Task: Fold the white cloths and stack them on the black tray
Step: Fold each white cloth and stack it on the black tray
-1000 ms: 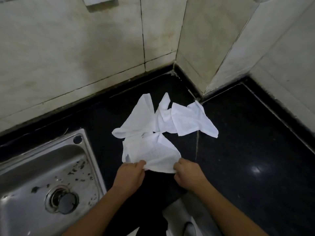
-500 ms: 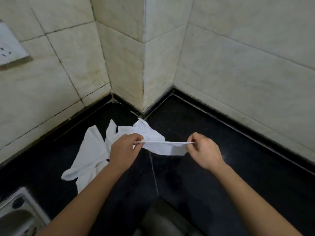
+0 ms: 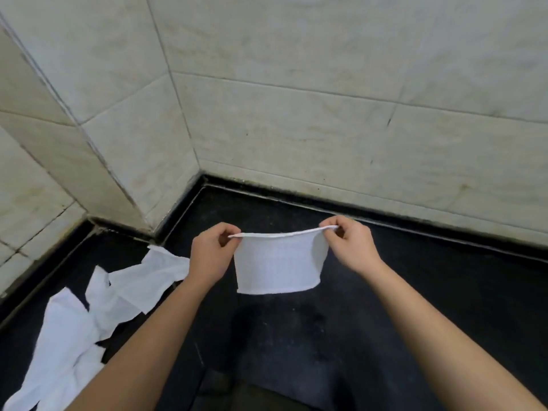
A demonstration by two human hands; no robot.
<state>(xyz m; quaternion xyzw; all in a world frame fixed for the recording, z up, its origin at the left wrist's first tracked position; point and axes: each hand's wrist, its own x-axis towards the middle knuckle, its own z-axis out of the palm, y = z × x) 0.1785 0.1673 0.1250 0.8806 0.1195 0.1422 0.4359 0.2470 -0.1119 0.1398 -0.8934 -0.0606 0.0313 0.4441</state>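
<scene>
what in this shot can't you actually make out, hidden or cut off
Head view: no tray can be identified; a dark shape at the bottom edge is cut off.
Head view: the cloth pile runs off the bottom-left corner and behind the left forearm, so its count is unclear.
Head view: the held cloth, pinched by the left hand and right hand, shows only its near face; any layers behind are hidden.

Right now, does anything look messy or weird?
Yes: the loose white cloths lie crumpled in an overlapping heap on the black counter at the left, unfolded. The held cloth hangs neatly, pinched by the left hand and right hand.
</scene>
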